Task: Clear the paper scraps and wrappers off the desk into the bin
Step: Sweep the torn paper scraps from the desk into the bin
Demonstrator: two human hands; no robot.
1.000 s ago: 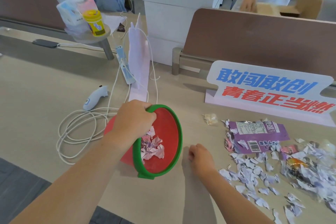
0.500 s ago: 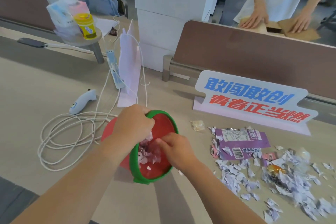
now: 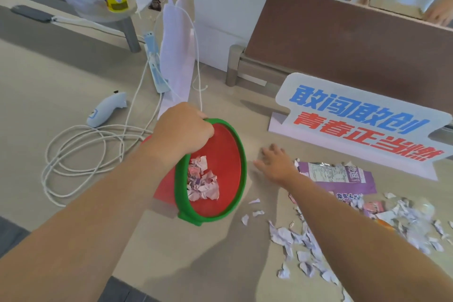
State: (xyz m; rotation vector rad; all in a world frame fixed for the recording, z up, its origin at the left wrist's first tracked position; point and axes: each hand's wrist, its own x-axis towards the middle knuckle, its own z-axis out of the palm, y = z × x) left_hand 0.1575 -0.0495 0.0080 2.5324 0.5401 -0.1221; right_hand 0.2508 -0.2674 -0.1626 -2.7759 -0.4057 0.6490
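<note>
Both forearms run bare from the lower edge of the view up to the hands — no sleeve, watch, band or glove shows on either. The left hand and the right hand carry no rings — the fingers are short, the nails unpainted.

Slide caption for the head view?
Left hand tilts the bin; right hand reaches for scraps.

The bin sits tilted on the counter with crumpled scraps inside. A coiled cable lies to its left, the wrapper to its right, and loose paper scraps in front of the wrapper. A sign stands behind the wrapper.
</note>
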